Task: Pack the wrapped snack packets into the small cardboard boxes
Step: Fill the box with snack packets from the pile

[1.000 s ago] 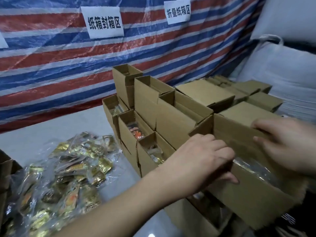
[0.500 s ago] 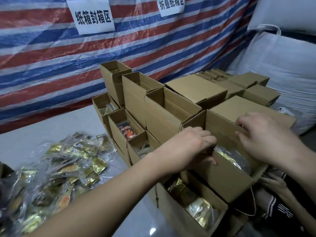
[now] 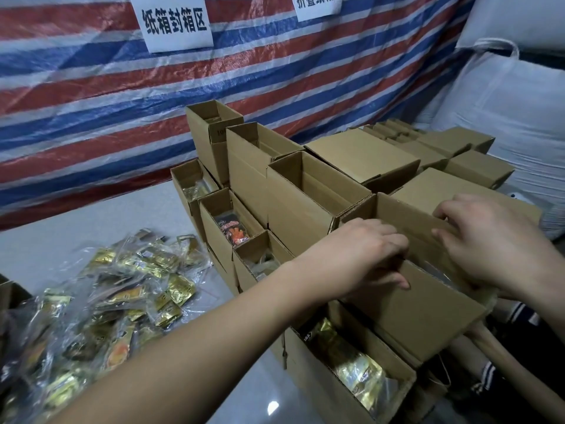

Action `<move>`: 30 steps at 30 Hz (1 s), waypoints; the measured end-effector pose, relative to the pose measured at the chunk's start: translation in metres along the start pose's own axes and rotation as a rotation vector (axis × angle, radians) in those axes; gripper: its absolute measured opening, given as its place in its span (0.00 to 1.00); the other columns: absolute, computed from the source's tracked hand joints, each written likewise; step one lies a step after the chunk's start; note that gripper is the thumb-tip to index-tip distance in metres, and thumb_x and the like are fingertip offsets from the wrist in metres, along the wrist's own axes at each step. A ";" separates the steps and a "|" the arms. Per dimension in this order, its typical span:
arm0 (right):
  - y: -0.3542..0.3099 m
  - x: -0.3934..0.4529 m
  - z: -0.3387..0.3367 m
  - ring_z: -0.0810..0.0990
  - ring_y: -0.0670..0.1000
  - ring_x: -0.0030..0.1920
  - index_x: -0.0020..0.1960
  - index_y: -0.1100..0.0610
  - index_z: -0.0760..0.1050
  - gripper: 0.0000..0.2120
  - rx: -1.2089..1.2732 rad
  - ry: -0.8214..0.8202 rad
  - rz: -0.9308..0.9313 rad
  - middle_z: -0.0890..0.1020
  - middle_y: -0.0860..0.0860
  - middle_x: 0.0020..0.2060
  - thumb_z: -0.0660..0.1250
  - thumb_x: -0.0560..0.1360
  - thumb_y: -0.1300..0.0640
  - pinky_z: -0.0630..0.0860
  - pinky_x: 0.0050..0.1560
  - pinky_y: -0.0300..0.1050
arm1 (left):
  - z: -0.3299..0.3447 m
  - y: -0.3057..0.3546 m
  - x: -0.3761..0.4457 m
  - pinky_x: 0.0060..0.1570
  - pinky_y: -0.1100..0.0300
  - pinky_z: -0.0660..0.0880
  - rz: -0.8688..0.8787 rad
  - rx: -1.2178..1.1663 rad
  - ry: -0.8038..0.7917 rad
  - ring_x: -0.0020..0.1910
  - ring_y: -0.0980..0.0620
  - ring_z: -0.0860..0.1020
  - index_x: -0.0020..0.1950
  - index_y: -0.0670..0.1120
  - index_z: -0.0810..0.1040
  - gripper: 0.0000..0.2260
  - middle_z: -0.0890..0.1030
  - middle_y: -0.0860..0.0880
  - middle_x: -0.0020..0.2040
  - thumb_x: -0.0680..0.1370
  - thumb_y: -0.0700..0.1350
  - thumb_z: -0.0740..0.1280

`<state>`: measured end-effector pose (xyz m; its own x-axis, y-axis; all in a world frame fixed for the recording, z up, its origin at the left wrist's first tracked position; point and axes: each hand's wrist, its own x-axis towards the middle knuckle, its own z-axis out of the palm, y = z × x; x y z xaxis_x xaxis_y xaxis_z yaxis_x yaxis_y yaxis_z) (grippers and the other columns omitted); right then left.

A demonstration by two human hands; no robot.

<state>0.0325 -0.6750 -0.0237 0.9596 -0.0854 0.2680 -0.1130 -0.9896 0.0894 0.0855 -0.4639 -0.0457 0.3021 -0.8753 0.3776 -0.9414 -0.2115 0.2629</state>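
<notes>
While both hands work at the near box point(image 3: 428, 310), the job looks partly done. The left hand point(image 3: 363, 255) grips the box's front wall, fingers curled over the rim and thumb pressed against the outside; the right hand point(image 3: 495, 243) has its fingers curled at the back wall, over the opening, though whether it pinches the flap or the clear wrapper inside I cannot tell. A packet point(image 3: 443, 270) sits in that box, mostly hidden.

Filled so far, as far as can be seen: the front box point(image 3: 345, 381) with gold packets, and three low open boxes point(image 3: 214, 221) to the left, one showing an orange-printed packet point(image 3: 234, 229). The tall open boxes point(image 3: 305, 191) behind look empty from here (their floors are hidden). Closed boxes point(image 3: 363, 154) are stacked further back. A big pile of packets point(image 3: 107, 292) remains on the table point(image 3: 61, 228), so I judge plenty is left.

Two paper signs hang on the striped tarp point(image 3: 76, 96): one sign point(image 3: 175, 24) reads 纸箱封箱区; the other sign point(image 3: 318, 4) is cut off, roughly 折叠纸箱.
</notes>
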 end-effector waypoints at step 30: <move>-0.027 0.012 0.003 0.74 0.51 0.43 0.54 0.49 0.75 0.11 0.025 -0.035 0.088 0.72 0.45 0.40 0.66 0.74 0.45 0.74 0.40 0.48 | -0.007 -0.007 -0.020 0.56 0.58 0.69 0.092 0.180 0.031 0.55 0.47 0.77 0.62 0.42 0.79 0.13 0.81 0.45 0.56 0.78 0.40 0.69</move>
<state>0.0477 -0.6500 -0.0260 0.9548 -0.1753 0.2399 -0.1909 -0.9807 0.0433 0.0867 -0.4416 -0.0488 0.2152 -0.8815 0.4203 -0.9761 -0.2077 0.0643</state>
